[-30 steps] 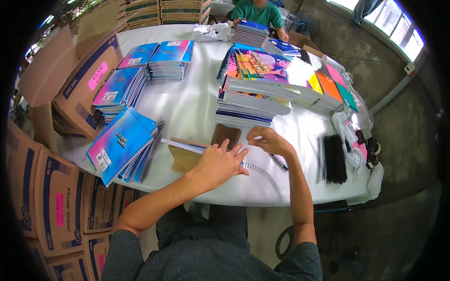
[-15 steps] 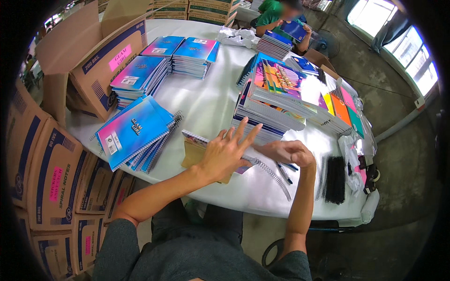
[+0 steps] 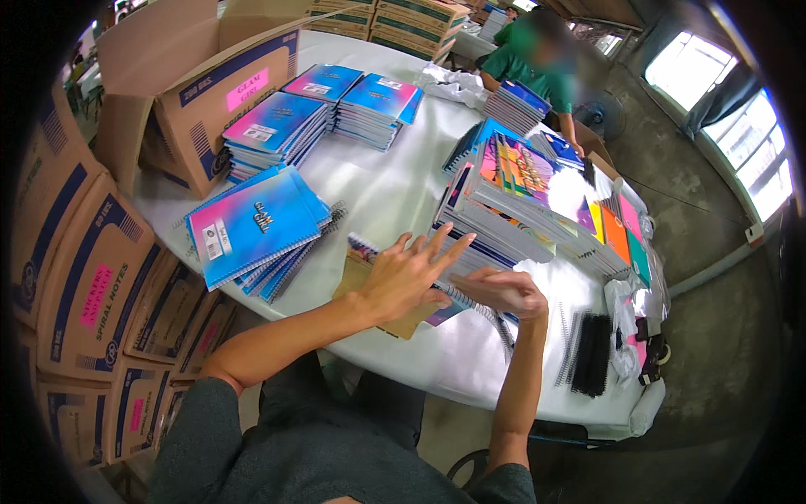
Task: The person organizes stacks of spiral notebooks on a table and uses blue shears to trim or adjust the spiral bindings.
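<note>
My left hand (image 3: 405,279) grips a spiral notebook (image 3: 356,275) with a brown board back, held up on the table near its front edge. Its fingers spread over the top while the thumb presses the near side. A metal wire coil (image 3: 499,326) runs along the notebook's edge, and its loose end sticks out to the right. Against that coil lies my right hand (image 3: 506,292), fingers stretched out and slightly blurred. The hands hide much of the notebook.
Blue-pink notebooks (image 3: 260,223) lie stacked at left beside an open carton (image 3: 227,101). More cartons (image 3: 92,294) stand below. Stacked notebooks (image 3: 512,218) rise just beyond my hands. Black coils (image 3: 593,357) lie at right. A person in green (image 3: 512,63) is across the table.
The view has shifted, so the table sits further right and is tilted. My right hand has its fingers straighter along the coil. The person opposite has lowered the blue notebook.
</note>
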`<action>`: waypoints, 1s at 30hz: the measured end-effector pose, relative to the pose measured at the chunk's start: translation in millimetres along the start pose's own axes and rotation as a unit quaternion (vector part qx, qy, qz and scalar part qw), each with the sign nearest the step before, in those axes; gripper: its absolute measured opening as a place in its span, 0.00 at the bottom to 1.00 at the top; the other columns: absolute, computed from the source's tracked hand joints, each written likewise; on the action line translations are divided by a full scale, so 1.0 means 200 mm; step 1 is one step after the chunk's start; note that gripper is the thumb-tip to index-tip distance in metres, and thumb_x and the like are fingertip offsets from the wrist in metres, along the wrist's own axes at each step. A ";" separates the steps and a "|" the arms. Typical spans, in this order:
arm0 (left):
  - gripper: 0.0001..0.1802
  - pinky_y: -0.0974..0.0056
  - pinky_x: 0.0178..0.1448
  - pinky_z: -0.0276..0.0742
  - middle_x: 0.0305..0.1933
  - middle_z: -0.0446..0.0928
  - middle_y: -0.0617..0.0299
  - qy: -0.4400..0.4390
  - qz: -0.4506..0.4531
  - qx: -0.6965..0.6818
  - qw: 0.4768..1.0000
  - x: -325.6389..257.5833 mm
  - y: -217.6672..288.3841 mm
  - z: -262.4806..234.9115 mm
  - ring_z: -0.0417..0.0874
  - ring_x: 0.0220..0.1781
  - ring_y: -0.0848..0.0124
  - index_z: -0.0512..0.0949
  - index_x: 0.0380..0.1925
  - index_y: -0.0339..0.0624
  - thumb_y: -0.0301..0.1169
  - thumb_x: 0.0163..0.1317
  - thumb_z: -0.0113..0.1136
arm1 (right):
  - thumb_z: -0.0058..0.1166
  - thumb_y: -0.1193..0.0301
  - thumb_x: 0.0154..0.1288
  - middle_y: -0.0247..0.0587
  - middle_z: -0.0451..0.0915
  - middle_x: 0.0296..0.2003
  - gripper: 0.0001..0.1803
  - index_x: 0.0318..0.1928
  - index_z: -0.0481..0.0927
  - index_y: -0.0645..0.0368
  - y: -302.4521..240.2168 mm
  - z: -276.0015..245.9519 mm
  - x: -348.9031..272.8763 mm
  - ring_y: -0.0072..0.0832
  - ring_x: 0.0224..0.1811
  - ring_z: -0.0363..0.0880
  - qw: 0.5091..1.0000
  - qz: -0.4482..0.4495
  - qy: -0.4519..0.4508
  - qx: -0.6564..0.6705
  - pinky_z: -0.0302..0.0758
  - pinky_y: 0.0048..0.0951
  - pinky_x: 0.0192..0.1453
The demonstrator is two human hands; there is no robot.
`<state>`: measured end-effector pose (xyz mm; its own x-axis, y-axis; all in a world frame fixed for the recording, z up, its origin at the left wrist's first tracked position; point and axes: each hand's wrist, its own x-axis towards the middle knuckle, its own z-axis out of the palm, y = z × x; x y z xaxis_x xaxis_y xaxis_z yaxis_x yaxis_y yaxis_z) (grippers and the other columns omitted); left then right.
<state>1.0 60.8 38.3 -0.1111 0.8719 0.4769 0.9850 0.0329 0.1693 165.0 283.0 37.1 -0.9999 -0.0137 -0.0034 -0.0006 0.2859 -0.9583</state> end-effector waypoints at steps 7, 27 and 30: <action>0.60 0.47 0.66 0.70 0.73 0.59 0.47 0.011 -0.007 -0.010 1.000 -0.02 -0.07 0.01 0.73 0.64 0.57 0.46 0.75 0.54 0.55 0.44 0.68 | 0.55 0.55 0.55 0.54 0.78 0.52 0.30 0.53 0.81 0.64 -0.02 0.10 0.13 0.41 0.52 0.76 0.980 -0.106 -0.037 0.162 0.70 0.36 0.60; 0.61 0.37 0.72 0.54 0.73 0.59 0.54 0.026 -0.057 0.009 0.998 -0.10 -0.24 -0.08 0.66 0.69 0.52 0.48 0.74 0.58 0.51 0.42 0.73 | 0.54 0.58 0.56 0.56 0.78 0.52 0.31 0.50 0.79 0.75 0.01 0.11 0.35 0.40 0.53 0.77 0.983 -0.083 -0.049 0.158 0.71 0.34 0.60; 0.62 0.36 0.72 0.53 0.74 0.58 0.53 0.031 -0.072 0.009 0.997 -0.13 -0.28 -0.08 0.65 0.70 0.49 0.48 0.74 0.57 0.51 0.41 0.74 | 0.54 0.57 0.60 0.53 0.78 0.51 0.29 0.50 0.80 0.71 -0.10 0.13 0.46 0.40 0.51 0.77 0.989 0.045 -0.064 -0.122 0.69 0.36 0.60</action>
<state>-54.5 28.2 31.0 -0.2584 0.8259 0.5011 0.9606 0.1649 0.2237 72.7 252.1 47.9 -0.9862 -0.0934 -0.1367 0.0697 0.5145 -0.8546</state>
